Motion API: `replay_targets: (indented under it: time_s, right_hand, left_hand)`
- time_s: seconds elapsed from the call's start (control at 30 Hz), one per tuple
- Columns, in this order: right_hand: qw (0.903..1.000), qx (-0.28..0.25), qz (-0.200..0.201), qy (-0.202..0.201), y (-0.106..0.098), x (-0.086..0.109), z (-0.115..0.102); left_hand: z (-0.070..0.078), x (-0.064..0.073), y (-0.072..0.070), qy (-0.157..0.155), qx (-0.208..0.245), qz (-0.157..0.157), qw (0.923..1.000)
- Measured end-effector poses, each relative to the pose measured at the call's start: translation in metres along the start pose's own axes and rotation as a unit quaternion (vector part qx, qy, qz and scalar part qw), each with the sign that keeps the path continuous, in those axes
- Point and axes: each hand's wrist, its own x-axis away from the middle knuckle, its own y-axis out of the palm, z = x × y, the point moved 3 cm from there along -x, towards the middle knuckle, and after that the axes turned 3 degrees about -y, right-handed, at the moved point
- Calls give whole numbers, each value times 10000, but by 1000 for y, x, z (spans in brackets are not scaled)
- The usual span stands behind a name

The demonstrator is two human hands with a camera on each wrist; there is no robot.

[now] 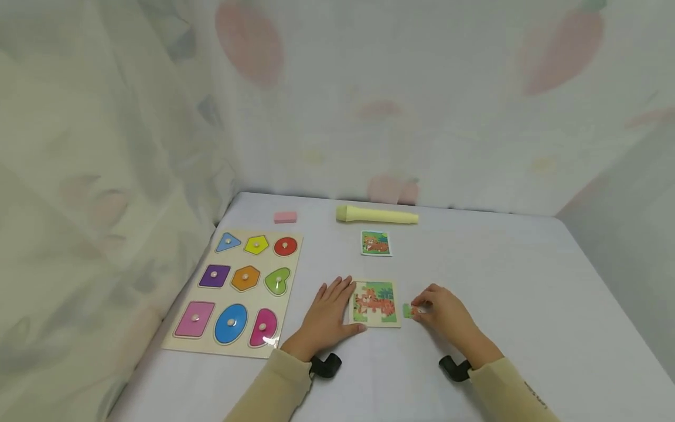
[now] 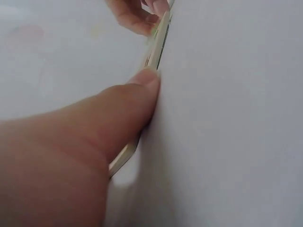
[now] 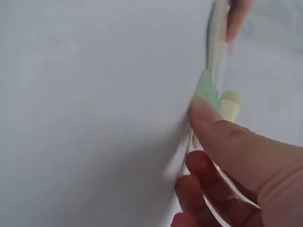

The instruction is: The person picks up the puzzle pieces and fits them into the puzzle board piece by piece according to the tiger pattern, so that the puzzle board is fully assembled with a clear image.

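A square jigsaw board (image 1: 375, 303) with a tiger picture lies flat on the white table; pale tray shows through gaps at its left and bottom. My left hand (image 1: 328, 313) rests at the board's left side, fingers straight, the thumb along the near edge. In the left wrist view, that thumb (image 2: 135, 99) touches the board's rim (image 2: 163, 40). Just right of the board, my right hand (image 1: 447, 313) pinches a small green and orange puzzle piece (image 1: 408, 310). The right wrist view shows the piece's green end (image 3: 206, 89) poking out past the thumb.
To the left lies a shape board (image 1: 234, 296) with several colourful knobbed pieces. Behind the jigsaw are a small tiger picture card (image 1: 376, 243), a pale yellow stick-like object (image 1: 379, 215) and a pink block (image 1: 285, 217). Curtains hang behind and left.
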Motion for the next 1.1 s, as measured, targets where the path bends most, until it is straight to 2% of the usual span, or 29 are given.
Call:
replay_targets:
  time_s: [0.13,0.23,0.3,0.4,0.47,0.63,0.7,0.8,0.97,1.1]
  right_hand:
    - [9930,-1096,91,421,-2,-9,0]
    - [9823,-1843,46,340,-1,-22,-9]
    - [9789,-2038,-13,172,2,-33,-21]
    - [9796,-2006,-141,-41,10,-50,-37]
    - [9812,-1927,-78,-14,14,-59,-44]
    - [9831,-1726,285,537,19,-72,-46]
    - [9836,-1619,266,743,20,-73,-44]
    - [9862,-1434,112,826,22,-73,-42]
    - [9928,-1040,137,570,26,-72,-38]
    - [9991,-299,189,213,29,-71,-41]
  left_hand:
    - [2,0,1,-87,85,57,9999]
    - [3,-1,3,-95,54,82,9999]
    - [3,-2,4,-122,4,121,9999]
    - [4,-5,6,-161,-16,201,9997]
    - [6,-6,8,-155,5,227,9996]
    - [15,-10,15,-89,44,174,9998]
    - [18,-11,16,-91,32,159,9998]
    - [21,-12,17,-117,-34,128,9998]
    - [24,-13,16,-97,-88,86,9999]
    - [23,-13,15,-52,-134,44,9999]
